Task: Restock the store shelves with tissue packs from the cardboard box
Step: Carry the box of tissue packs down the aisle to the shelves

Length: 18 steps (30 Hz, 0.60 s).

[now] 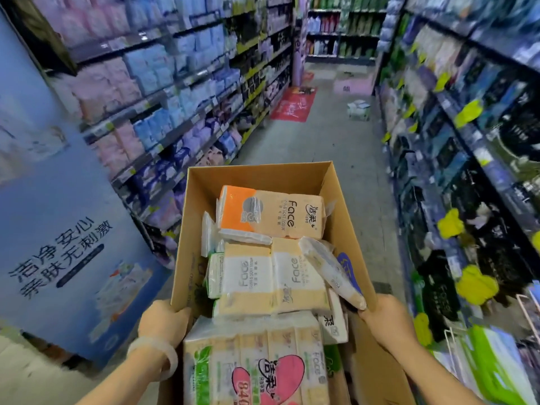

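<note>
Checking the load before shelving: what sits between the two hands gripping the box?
In the head view, stacked tissue packs fill the cardboard box between the left hand and right hand.

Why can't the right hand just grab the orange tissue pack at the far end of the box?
Probably it can't right now. The right hand is gripping the cardboard box wall, helping hold it. The orange tissue pack lies on top, uncovered, so once that hand lets go, the way looks free.
</note>
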Tool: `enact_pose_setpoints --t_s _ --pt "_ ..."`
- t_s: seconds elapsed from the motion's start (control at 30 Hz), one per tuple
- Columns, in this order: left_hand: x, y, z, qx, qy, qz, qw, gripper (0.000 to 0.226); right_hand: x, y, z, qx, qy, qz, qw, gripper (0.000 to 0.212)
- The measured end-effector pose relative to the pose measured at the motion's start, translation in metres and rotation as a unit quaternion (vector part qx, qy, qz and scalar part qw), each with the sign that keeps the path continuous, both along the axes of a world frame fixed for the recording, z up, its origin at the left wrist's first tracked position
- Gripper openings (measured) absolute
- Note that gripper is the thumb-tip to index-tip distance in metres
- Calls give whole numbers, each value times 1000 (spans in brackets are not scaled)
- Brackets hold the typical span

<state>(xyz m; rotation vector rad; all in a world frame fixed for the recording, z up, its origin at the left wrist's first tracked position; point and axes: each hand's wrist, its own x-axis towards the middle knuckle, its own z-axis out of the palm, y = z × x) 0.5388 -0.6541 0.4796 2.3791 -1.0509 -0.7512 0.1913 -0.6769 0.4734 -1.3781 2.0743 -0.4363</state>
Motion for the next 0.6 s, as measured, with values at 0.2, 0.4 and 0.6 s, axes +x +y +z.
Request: enact_pose_setpoints --t_s 0.2,0.4,0.6 --pt "-9 -184 8 -6 -24 -67 997 26 -14 -138 -8 4 -5 -67 998 19" --pt "-57 -367 2 19 38 -112 993 29 -58 -303 -22 6 -16 -98 995 18" --pt "-113 -542 6 51 88 -143 984 30 -103 -460 -6 36 44 -112 992 28"
